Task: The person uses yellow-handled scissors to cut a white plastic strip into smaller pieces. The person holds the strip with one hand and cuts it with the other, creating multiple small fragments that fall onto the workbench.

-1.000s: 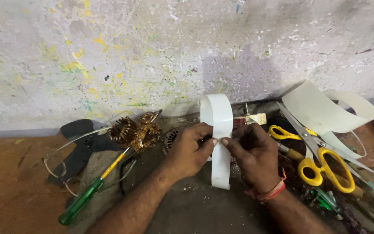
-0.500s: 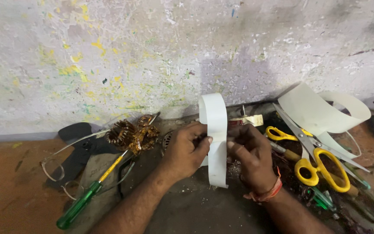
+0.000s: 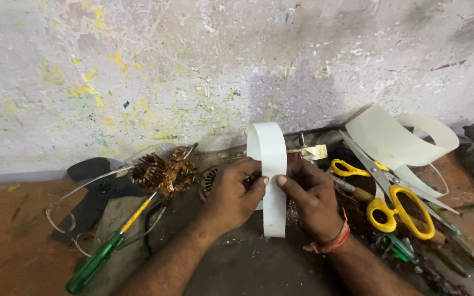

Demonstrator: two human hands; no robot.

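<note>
A: Pinching is what both thumbs are doing. The left hand point(image 3: 236, 192) and the right hand point(image 3: 309, 198) meet at the middle of a white strip point(image 3: 272, 181), thumbs pressed on its front face, the other fingers curled behind it.

B: So both are closed on it?

A: Yes, each one grips the strip. It stands upright between them; its top bends over into a loop, and its lower end hangs free below the thumbs, just above the dark floor point(image 3: 248, 263).

B: What lies around the hands?

A: To the left, near the left hand, a copper coil bundle point(image 3: 163, 172) with a green-handled screwdriver point(image 3: 105, 249) running from it toward the lower left. A bent wire point(image 3: 67, 205) and a dark flat piece point(image 3: 91, 178) sit further left. To the right, yellow-handled scissors point(image 3: 396, 203) rest beside the right wrist, which wears a red thread band point(image 3: 330, 244). Behind the scissors, a larger curled white sheet point(image 3: 396, 137) leans by the paint-flecked wall point(image 3: 193, 71).
</note>
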